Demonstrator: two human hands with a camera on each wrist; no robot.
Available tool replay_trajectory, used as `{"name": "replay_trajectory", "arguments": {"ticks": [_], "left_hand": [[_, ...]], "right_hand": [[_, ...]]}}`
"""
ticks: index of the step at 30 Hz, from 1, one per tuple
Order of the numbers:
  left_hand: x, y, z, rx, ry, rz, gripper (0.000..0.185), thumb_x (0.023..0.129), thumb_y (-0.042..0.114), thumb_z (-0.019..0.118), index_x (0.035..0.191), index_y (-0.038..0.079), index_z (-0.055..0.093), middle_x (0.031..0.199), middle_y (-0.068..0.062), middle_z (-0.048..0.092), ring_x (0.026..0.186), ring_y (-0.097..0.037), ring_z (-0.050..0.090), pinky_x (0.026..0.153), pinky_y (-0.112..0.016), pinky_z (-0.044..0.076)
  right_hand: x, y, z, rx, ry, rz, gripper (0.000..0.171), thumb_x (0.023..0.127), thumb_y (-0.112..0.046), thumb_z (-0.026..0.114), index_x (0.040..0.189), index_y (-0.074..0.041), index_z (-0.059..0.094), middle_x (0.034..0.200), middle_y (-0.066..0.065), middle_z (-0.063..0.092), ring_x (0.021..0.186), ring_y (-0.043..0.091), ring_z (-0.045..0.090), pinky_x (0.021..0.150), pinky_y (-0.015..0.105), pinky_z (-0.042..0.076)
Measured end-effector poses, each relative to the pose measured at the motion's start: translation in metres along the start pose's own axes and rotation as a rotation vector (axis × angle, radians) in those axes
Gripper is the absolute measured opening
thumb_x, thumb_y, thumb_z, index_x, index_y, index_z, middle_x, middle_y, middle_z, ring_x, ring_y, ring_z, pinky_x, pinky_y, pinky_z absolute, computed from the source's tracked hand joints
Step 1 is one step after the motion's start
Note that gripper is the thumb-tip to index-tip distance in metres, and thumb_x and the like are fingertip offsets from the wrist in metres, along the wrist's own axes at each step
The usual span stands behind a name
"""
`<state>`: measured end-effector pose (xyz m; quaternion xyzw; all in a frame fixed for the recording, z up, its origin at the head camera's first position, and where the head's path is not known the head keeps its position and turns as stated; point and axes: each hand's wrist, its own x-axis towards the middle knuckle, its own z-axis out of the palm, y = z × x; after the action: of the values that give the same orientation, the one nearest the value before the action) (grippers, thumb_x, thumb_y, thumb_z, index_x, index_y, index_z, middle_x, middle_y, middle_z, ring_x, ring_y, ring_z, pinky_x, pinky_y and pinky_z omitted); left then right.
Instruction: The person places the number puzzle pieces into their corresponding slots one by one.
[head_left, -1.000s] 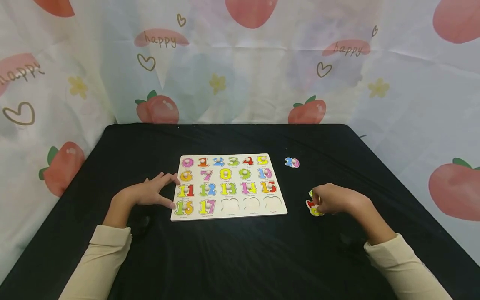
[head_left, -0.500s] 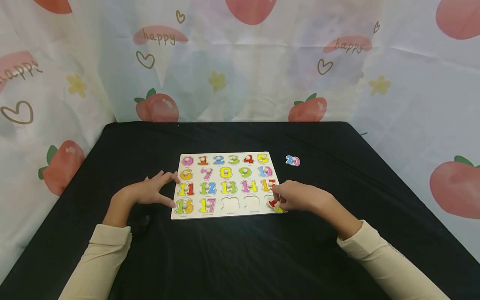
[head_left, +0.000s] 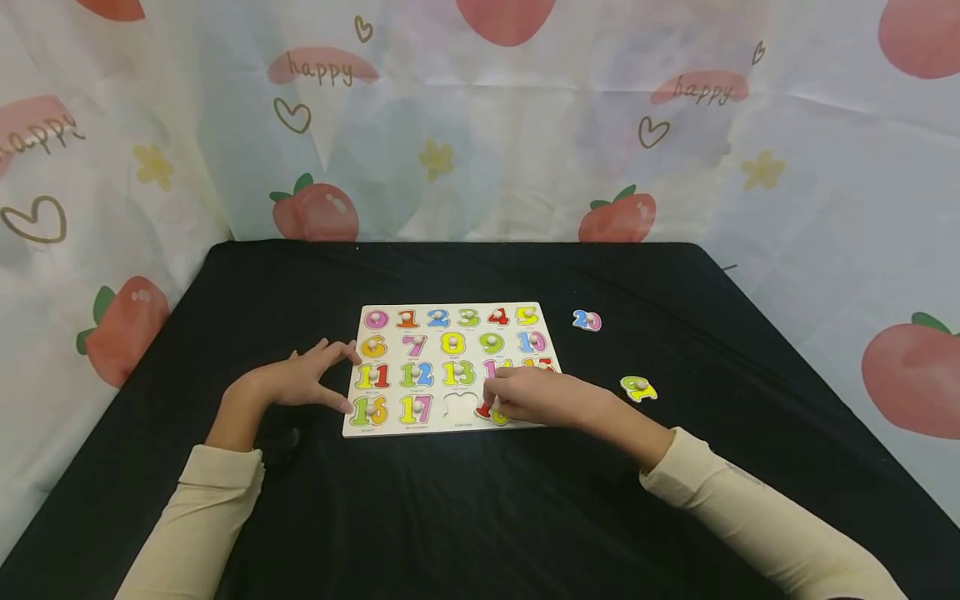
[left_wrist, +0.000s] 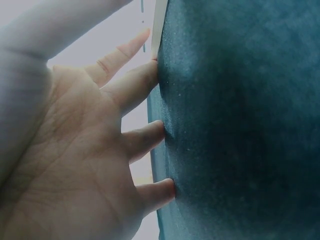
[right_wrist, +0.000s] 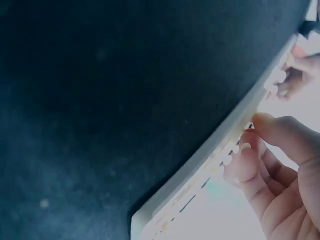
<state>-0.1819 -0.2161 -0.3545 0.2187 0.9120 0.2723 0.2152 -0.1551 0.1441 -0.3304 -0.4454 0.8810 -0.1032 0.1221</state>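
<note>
Black surface (head_left: pixel 465 517), strawberry curtain (head_left: pixel 480 125) behind. Left hand (head_left: pixel 300 383) spread flat at the board (head_left: pixel 450 312); right hand (head_left: pixel 532 396) pinching a piece (head_left: pixel 491 412).

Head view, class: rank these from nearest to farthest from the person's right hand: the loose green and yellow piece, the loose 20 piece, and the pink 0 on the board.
From the right hand:
1. Green and yellow piece, on the cloth to its right.
2. 20 piece, farther back, right of the board.
3. Pink 0, at the board's far left corner.

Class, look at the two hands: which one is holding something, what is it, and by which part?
The right hand pinches a red-and-yellow number piece over the puzzle board; the exact grip point is hidden. The left hand holds nothing.
</note>
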Motion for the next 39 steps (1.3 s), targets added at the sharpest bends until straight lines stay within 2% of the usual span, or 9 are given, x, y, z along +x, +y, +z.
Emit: {"name": "replay_trajectory", "arguments": {"ticks": [9, 16, 24, 28, 32, 35, 39], "left_hand": [[0.002, -0.003, 0.000, 0.007, 0.001, 0.004, 0.070, 0.075, 0.041, 0.077, 0.126, 0.009, 0.040, 0.151, -0.024, 0.020, 0.136, -0.050, -0.001, 0.097, -0.073, -0.001], [0.002, -0.002, -0.001, 0.007, 0.001, 0.004, 0.070, 0.075, 0.041, 0.077, 0.126, 0.009, 0.040, 0.150, -0.024, 0.020, 0.136, -0.050, -0.001, 0.097, -0.073, -0.001], [0.002, 0.000, -0.002, 0.002, -0.003, 0.004, 0.070, 0.075, 0.040, 0.077, 0.126, 0.009, 0.040, 0.151, -0.024, 0.019, 0.136, -0.050, -0.001, 0.097, -0.073, -0.001], [0.002, 0.001, -0.002, 0.002, -0.007, 0.003, 0.070, 0.075, 0.039, 0.078, 0.126, 0.009, 0.040, 0.151, -0.024, 0.019, 0.136, -0.050, -0.001, 0.097, -0.073, -0.001], [0.003, 0.001, -0.002, 0.004, -0.006, 0.005, 0.070, 0.075, 0.040, 0.078, 0.126, 0.009, 0.040, 0.151, -0.024, 0.019, 0.136, -0.050, -0.001, 0.097, -0.073, -0.001], [0.002, 0.000, -0.001, 0.008, -0.006, -0.004, 0.071, 0.075, 0.041, 0.077, 0.126, 0.010, 0.040, 0.151, -0.023, 0.019, 0.136, -0.050, -0.001, 0.098, -0.073, -0.001], [0.001, -0.001, 0.000, 0.009, -0.001, -0.014, 0.072, 0.075, 0.043, 0.077, 0.126, 0.010, 0.040, 0.151, -0.023, 0.019, 0.136, -0.049, -0.001, 0.098, -0.073, 0.000]], "right_hand": [[0.017, -0.010, 0.005, -0.124, 0.029, -0.054, 0.015, 0.089, -0.014, 0.064, 0.103, -0.012, 0.065, 0.100, 0.000, 0.062, 0.085, 0.012, 0.057, 0.068, 0.017, 0.044], [0.028, -0.013, 0.005, -0.160, 0.032, -0.094, 0.016, 0.089, -0.018, 0.066, 0.103, -0.011, 0.064, 0.098, -0.001, 0.062, 0.087, 0.011, 0.056, 0.071, 0.017, 0.044], [0.037, -0.016, 0.006, -0.215, 0.010, -0.115, 0.027, 0.082, -0.024, 0.074, 0.105, -0.013, 0.064, 0.101, -0.002, 0.064, 0.090, 0.009, 0.057, 0.069, 0.012, 0.042], [0.036, -0.017, 0.006, -0.255, -0.002, -0.113, 0.033, 0.080, -0.025, 0.075, 0.110, -0.014, 0.064, 0.106, -0.002, 0.063, 0.094, 0.010, 0.058, 0.069, 0.011, 0.043], [0.031, -0.015, 0.001, -0.244, -0.012, -0.076, 0.041, 0.082, -0.021, 0.074, 0.120, -0.013, 0.061, 0.115, -0.001, 0.063, 0.099, 0.013, 0.059, 0.073, 0.015, 0.046], [0.024, -0.008, -0.009, -0.192, 0.013, -0.035, 0.043, 0.083, -0.017, 0.073, 0.123, -0.011, 0.060, 0.119, 0.001, 0.062, 0.102, 0.015, 0.059, 0.080, 0.022, 0.049], [0.010, 0.005, -0.024, -0.172, 0.082, -0.020, 0.036, 0.083, -0.011, 0.073, 0.117, -0.009, 0.063, 0.114, 0.005, 0.064, 0.101, 0.018, 0.060, 0.084, 0.029, 0.050]]}}
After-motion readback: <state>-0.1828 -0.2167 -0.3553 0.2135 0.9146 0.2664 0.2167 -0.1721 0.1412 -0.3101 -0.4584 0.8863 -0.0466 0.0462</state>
